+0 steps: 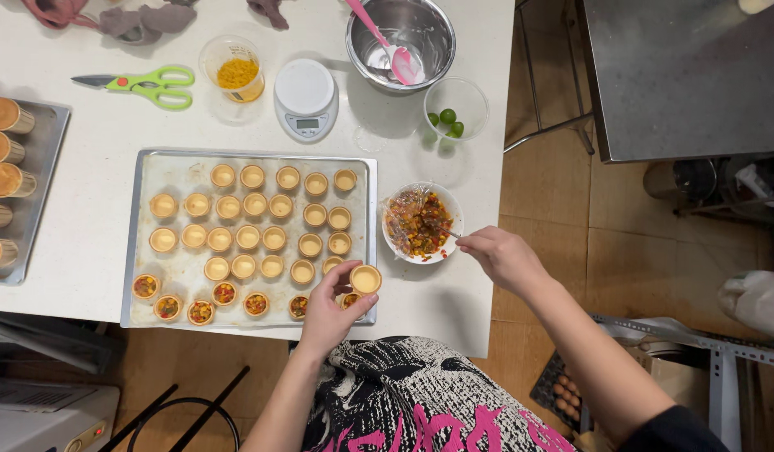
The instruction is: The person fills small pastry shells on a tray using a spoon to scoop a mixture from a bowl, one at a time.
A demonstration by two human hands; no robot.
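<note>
Left hand (326, 308) grip clamped on empty pastry cup (366, 279) over baking tray (132, 251), right hand (500, 255) grip closed on spoon (450, 235) in filling bowl (448, 201), white desk (85, 192)

Lying on the white counter: green scissors (146, 85), white kitchen scale (306, 98), steel bowl (401, 42) with pink spatula (389, 47), glass bowl of limes (455, 107).

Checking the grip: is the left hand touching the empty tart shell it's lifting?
Touching. The head view shows the left hand's fingers wrapped around the tart shell.
</note>
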